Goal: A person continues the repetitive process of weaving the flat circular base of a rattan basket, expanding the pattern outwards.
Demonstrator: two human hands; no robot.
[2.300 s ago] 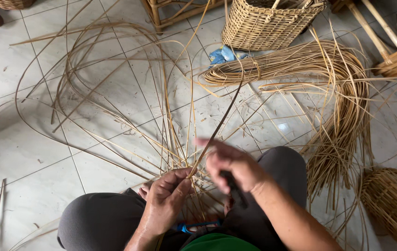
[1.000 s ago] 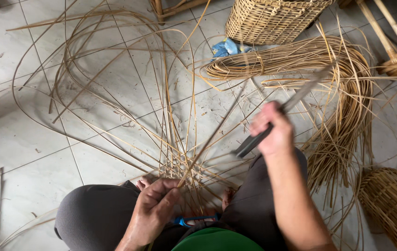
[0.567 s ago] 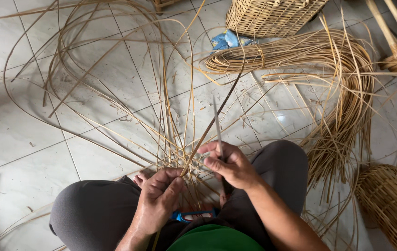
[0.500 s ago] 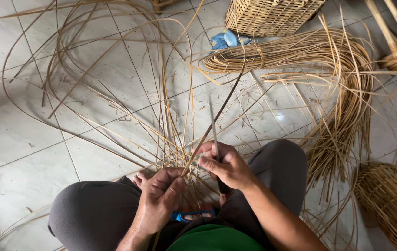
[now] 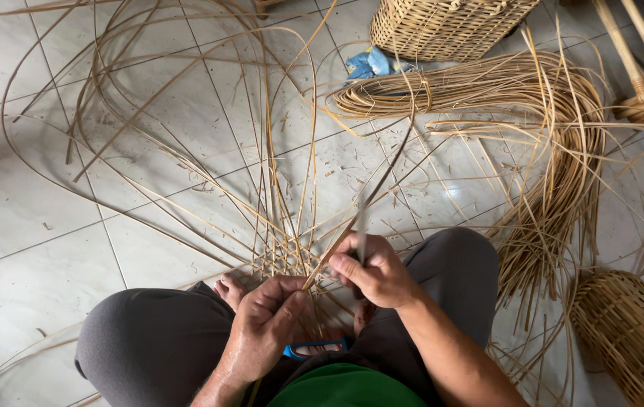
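Head camera is looking straight down on a person sitting on a pale tiled floor (image 5: 28, 218), knees in grey trousers spreading to either side. Both hands are meeting over a small woven rattan base (image 5: 286, 260), an open lattice of crossed strips lying on the floor just ahead of the bare toes. The left hand (image 5: 265, 324) is curling closed, thumb and fingers pinching the near end of a long rattan strip (image 5: 371, 188) that is rising away toward the upper right. The right hand (image 5: 373, 271) is clenching too, gripping a slim blade-like tool (image 5: 361, 222) that is pointing up from the fist and crossing the strip; its exact kind is too blurred to tell. The two hands are sitting just beside each other, almost touching.

Long loose strips are fanning out from the woven base, arcing wide across the tiles to the left and top. A thick coiled bundle of rattan (image 5: 488, 90) is lying to the upper right, its tail sweeping down toward the right knee. Behind it a finished wicker basket (image 5: 450, 26) is standing at the top edge, with a scrap of blue plastic (image 5: 371, 64) beside it. Another woven basket (image 5: 635, 339) is lying on its side at the lower right. A blue-handled object (image 5: 314, 349) is peeking out between the legs, mostly hidden.
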